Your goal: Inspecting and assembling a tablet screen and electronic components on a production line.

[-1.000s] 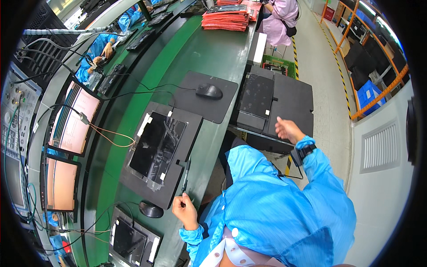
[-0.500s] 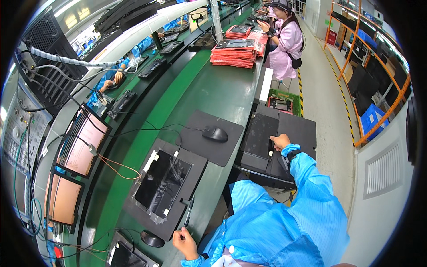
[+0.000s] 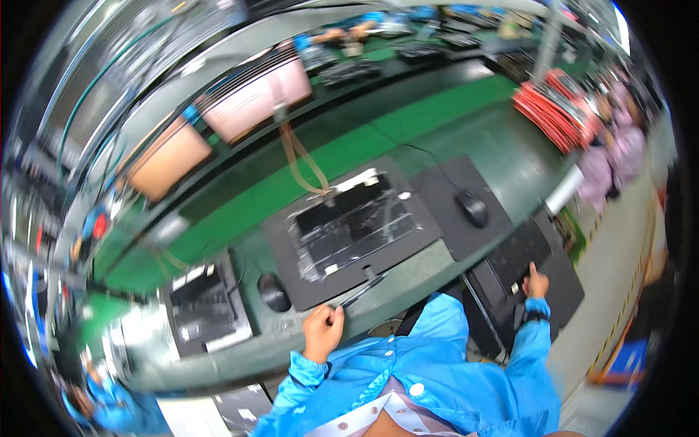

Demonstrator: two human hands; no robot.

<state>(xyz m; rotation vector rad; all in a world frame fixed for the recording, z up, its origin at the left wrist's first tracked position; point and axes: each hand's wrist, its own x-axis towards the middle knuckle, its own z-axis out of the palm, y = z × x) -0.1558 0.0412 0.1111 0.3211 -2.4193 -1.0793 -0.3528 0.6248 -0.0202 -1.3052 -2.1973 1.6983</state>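
Observation:
My left hand [image 3: 322, 331] is curled closed at the front edge of the green bench, with nothing visible in it. Just beyond its fingers lies a dark pen [image 3: 362, 291]. My right hand [image 3: 536, 282] reaches to the low side stand, fingers closed at the edge of a flat black screen panel [image 3: 515, 253]. That panel lies on black foam [image 3: 564, 291]; motion blur hides the exact grip. On the bench ahead, a black screen [image 3: 353, 226] with clear film and white tabs sits in a dark foam pad [image 3: 280, 251], joined to a tan ribbon cable [image 3: 302, 160].
Two computer mice, one right [image 3: 472, 209] and one left [image 3: 274, 293], flank the pad. A second screen fixture [image 3: 204, 309] stands at left. Lit panels [image 3: 258, 98] line the back. Red sleeves [image 3: 550, 113] are stacked at far right, beside a person in pink [image 3: 619, 153].
The view has swung left and blurred, bringing the left fixture further into sight. My right hand stays at the panel on the side stand; my left hand remains curled near the pen.

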